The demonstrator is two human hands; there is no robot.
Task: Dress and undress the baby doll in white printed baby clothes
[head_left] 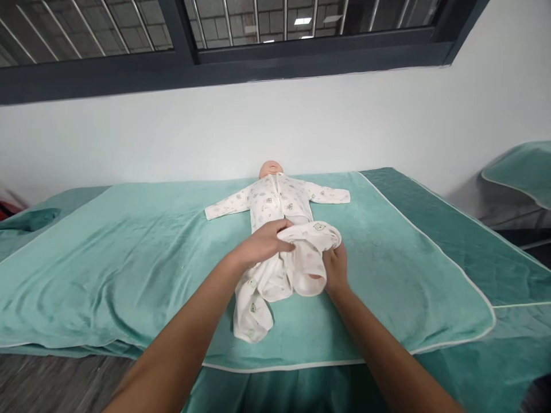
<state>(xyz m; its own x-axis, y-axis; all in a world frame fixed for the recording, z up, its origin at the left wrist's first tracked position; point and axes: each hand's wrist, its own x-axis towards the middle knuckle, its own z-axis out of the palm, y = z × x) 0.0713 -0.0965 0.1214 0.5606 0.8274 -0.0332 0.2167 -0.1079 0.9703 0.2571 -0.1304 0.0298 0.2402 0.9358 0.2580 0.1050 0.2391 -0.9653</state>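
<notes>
A baby doll (271,168) lies on its back with its head toward the wall and its arms spread. It wears a white printed baby top (275,198). Over its lower body my two hands hold white baby pants (307,258) with a small green print. My left hand (269,241) pinches the fabric at the left, thumb on top. At the right, my right hand (336,265) grips the bunched edge, its fingers partly hidden behind the cloth. One leg of the pants hangs down at the left onto the blanket. The doll's legs are mostly covered.
A light green blanket (142,258) with pale piping covers the bed, over a darker green cover (456,241). Behind it rise a white wall (172,135) and a dark-framed window (310,60) with metal bars. Another green cloth (523,172) is at the far right.
</notes>
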